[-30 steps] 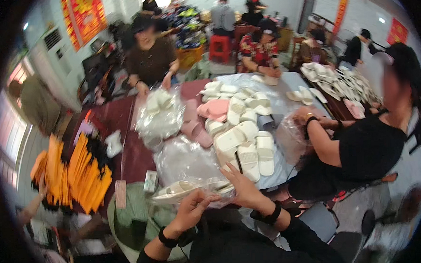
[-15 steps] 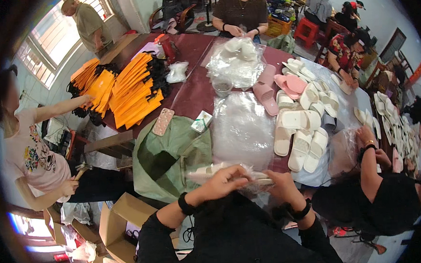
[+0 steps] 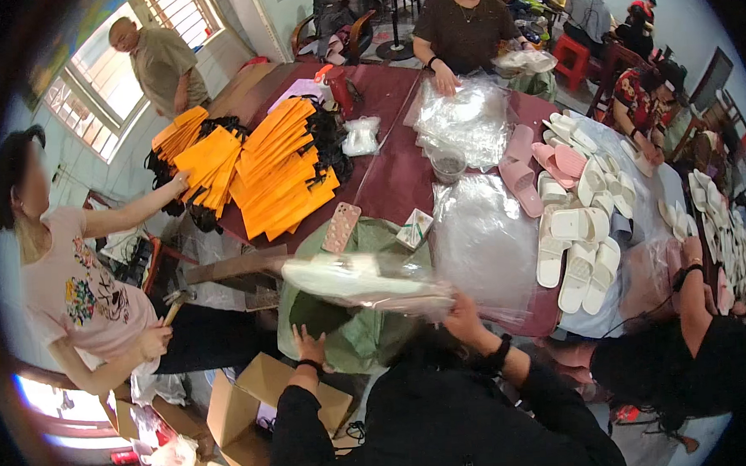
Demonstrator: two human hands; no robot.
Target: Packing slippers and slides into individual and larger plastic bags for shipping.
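Package: clear, crinkly plastic bag holding pale flat slippers [image 3: 363, 280] is hanging in the air at centre frame, glossy and creased, above a soft olive-green fabric bag [image 3: 370, 334].
Axis: its long side is running left to right, nearly level, the left end sitting slightly higher.
Right hand [image 3: 462, 314]: it is pinching the package's right end, fingers closed on the plastic.
Left hand [image 3: 310, 346]: released, it is resting flat on the green bag's edge, below the package and apart from it.
Table [image 3: 395, 168]: maroon cloth is showing under a slick pile of transparent bags [image 3: 485, 240]; ribbed white and pink slippers [image 3: 575, 222] are lying to the right; stiff orange bags [image 3: 281, 166] are stacked upper left.
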